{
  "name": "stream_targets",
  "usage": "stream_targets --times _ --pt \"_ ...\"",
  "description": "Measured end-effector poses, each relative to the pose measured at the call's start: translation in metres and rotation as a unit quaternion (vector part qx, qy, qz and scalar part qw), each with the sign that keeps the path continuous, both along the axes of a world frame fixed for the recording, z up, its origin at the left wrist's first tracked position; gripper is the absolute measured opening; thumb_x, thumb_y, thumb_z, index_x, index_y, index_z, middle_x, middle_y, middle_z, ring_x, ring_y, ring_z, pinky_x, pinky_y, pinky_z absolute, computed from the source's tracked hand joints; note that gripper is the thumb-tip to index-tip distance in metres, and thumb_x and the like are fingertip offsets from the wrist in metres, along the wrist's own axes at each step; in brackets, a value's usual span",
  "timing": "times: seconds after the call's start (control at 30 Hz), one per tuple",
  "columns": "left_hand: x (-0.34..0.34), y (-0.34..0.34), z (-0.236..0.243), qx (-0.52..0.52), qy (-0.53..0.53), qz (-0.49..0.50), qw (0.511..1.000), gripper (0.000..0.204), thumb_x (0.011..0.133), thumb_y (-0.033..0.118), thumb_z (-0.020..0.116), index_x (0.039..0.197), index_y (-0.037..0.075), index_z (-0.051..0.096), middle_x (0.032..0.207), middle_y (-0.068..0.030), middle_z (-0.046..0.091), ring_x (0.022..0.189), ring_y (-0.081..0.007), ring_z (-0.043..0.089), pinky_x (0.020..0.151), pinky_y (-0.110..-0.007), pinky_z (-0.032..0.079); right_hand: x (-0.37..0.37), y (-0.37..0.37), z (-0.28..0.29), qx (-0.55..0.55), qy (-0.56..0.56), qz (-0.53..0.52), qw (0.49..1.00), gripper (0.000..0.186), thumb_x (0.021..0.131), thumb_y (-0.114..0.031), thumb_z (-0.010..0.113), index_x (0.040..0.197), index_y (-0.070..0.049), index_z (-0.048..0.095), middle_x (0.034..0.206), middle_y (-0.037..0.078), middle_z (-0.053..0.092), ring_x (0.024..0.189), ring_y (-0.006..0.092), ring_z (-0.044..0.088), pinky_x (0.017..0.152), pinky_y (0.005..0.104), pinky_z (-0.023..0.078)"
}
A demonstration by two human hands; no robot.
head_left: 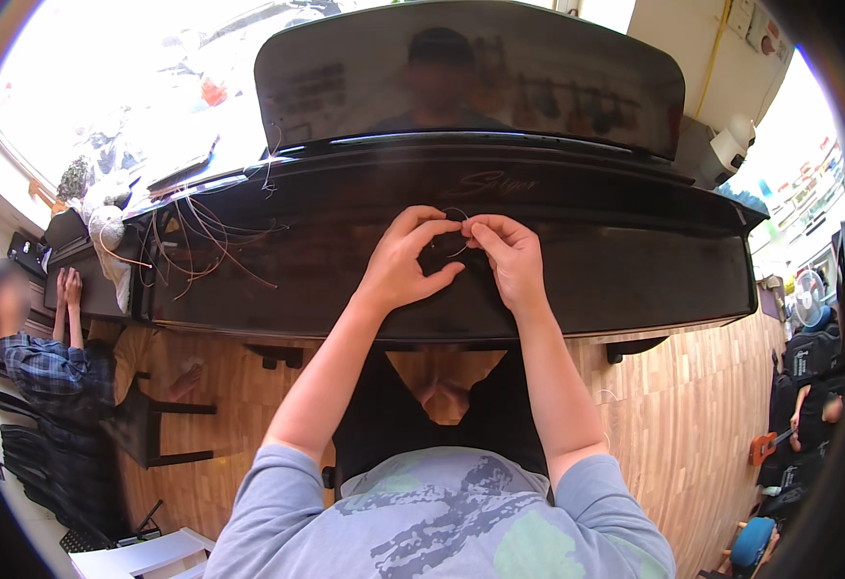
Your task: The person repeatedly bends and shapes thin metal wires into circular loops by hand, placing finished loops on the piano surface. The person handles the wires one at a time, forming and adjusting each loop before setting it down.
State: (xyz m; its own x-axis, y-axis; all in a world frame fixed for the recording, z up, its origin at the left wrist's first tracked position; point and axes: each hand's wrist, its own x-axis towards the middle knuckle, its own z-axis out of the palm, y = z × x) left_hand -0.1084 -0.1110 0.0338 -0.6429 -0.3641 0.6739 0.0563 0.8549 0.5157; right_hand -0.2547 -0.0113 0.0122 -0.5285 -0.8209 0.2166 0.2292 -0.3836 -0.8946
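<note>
Both my hands are raised over the dark closed piano lid (625,280), working at a small loop of thin wire-like string (455,209). My right hand (511,253) pinches the string between thumb and forefinger. My left hand (405,259) has its curled fingers against the loop, fingertips meeting those of the right hand. The left thumb stretches apart from its fingers. How firmly the left fingers grip is hard to make out. More loose thin strings (212,241), some coppery, lie tangled on the lid's left end.
The raised glossy panel (471,77) stands behind the lid. At the far left another person (46,362) sits with hands on a dark surface, beside a black stool (157,425). A white camera-like device (731,145) is back right. An orange ukulele (762,448) is at right.
</note>
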Motion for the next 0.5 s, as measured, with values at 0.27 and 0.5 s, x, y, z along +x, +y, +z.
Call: stream_targets --times 0.27,0.5 --pt "0.000 -0.006 -0.014 0.126 -0.020 0.012 0.992 0.013 0.092 0.008 0.058 0.099 0.001 0.066 0.081 -0.0096 0.066 0.079 -0.0201 0.065 0.070 -0.031 0.051 0.012 -0.001 -0.020 0.001 0.111 -0.037 0.993 0.013 0.090 -0.007 0.064 0.100 0.000 0.068 0.088 0.001 0.068 0.078 0.0065 0.060 0.072 0.0221 0.048" --pt "0.004 -0.016 -0.023 0.216 0.028 -0.020 0.976 0.023 0.098 0.015 0.048 0.096 -0.002 0.064 0.079 -0.0128 0.065 0.075 -0.0244 0.065 0.072 -0.033 0.050 0.026 0.003 -0.004 0.010 0.358 -0.082 0.930 0.017 0.086 -0.008 0.066 0.102 -0.003 0.068 0.085 0.009 0.066 0.074 0.0160 0.062 0.067 0.0273 0.047"
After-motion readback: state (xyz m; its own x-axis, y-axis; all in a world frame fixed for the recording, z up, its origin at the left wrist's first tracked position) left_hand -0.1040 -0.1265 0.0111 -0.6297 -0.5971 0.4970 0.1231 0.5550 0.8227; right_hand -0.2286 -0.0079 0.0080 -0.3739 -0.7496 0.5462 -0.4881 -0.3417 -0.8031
